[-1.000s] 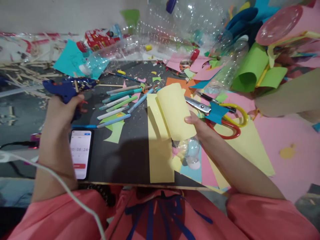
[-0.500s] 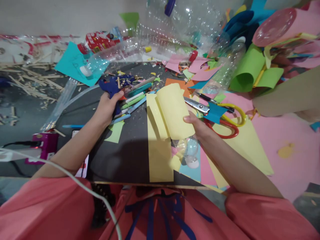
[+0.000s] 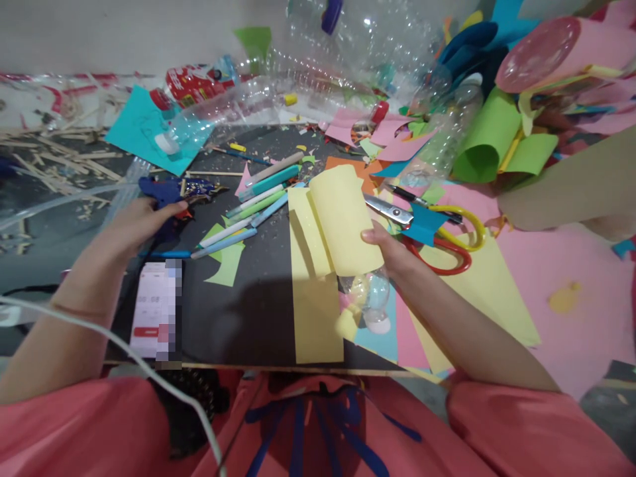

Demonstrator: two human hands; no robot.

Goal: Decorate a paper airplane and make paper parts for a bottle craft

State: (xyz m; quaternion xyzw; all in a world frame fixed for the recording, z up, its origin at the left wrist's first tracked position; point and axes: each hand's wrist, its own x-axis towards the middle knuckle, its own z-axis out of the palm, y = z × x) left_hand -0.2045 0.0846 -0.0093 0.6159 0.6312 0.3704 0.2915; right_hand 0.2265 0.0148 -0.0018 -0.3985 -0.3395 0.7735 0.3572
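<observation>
My left hand point(image 3: 149, 218) is wrapped round the handle of a blue glue gun point(image 3: 166, 191), whose nozzle points right over the dark table. A clear glue stick point(image 3: 64, 197) runs out of the gun's back toward the left. My right hand point(image 3: 385, 246) grips a yellow paper-wrapped bottle point(image 3: 345, 222), thumb on its near right side. The clear bottle neck and white cap point(image 3: 377, 322) show below the paper. A long yellow paper strip point(image 3: 318, 324) extends from the wrap down to the table's front edge. Between the hands lie several markers point(image 3: 268, 182).
Scissors point(image 3: 432, 228) with red and yellow handles lie right of the wrapped bottle. A phone point(image 3: 149, 311) rests near the front left edge. Clear plastic bottles point(image 3: 223, 106) line the back, wooden sticks point(image 3: 64, 156) the left. A white cable point(image 3: 114, 341) crosses in front of my left arm.
My left hand has moved left with the glue gun, away from the markers, uncovering them and the phone. My right hand and the wrapped bottle have stayed almost still.
</observation>
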